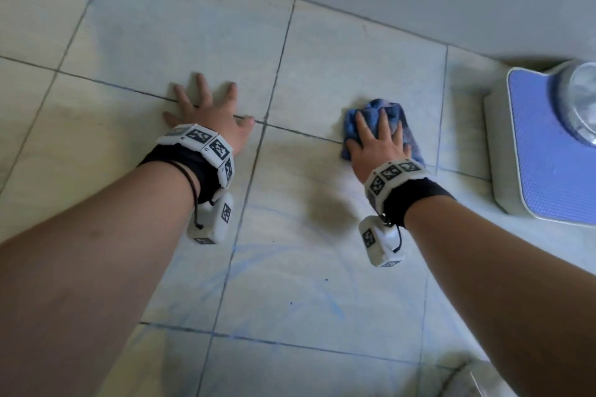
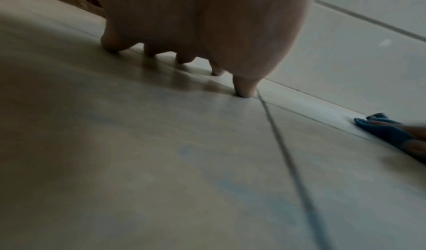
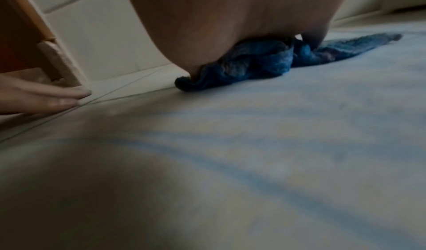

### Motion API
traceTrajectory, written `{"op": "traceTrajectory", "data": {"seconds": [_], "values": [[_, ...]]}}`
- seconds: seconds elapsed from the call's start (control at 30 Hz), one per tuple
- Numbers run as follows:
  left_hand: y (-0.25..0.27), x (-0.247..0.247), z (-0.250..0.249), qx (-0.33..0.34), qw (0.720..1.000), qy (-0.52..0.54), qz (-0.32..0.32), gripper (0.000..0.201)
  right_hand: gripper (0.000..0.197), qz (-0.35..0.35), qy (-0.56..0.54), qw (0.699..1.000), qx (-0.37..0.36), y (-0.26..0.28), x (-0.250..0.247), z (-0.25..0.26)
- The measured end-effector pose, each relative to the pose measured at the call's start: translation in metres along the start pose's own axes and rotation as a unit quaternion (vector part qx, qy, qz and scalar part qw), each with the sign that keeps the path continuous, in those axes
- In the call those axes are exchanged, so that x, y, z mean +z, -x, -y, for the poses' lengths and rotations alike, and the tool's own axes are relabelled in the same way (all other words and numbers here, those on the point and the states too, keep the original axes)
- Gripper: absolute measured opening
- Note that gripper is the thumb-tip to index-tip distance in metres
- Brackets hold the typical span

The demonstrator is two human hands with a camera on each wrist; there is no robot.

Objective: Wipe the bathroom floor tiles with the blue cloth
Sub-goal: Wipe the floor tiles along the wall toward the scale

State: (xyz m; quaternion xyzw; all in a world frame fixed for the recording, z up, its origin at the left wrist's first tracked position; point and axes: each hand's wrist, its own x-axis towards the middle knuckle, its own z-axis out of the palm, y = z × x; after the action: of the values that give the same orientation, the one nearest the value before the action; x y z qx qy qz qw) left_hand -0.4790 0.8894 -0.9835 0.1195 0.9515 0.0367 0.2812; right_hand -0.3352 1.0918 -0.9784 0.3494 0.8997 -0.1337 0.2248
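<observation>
Keep the right hand flat, fingers spread over the blue cloth, pressing evenly along the floor tiles while the left hand, splayed and holding nothing, braces on the floor. The cloth sits right of centre, bunched, mottled dark blue, short of the scale at the right edge.

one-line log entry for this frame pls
phase: wiping | right hand: pressing flat on blue cloth | left hand: spread flat on floor tiles | scale: right of cloth, apart
</observation>
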Motion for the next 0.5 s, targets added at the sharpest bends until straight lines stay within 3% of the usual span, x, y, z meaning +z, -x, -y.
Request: {"op": "traceTrajectory", "data": {"seconds": [0.17, 0.37, 0.5], "values": [[0.000, 0.005, -0.046, 0.044, 0.999, -0.010, 0.021, 0.068, 0.058, 0.015, -0.019, 0.999, 0.025, -0.010, -0.008, -0.003], [-0.006, 0.010, -0.089, 0.058, 0.998, -0.022, 0.020, 0.071, 0.059, 0.017, -0.017, 1.000, -0.020, -0.012, -0.007, -0.012], [-0.008, 0.014, -0.118, 0.053, 0.998, -0.009, 0.013, 0.074, 0.059, -0.003, -0.047, 0.997, 0.055, -0.018, -0.013, -0.040]]}}
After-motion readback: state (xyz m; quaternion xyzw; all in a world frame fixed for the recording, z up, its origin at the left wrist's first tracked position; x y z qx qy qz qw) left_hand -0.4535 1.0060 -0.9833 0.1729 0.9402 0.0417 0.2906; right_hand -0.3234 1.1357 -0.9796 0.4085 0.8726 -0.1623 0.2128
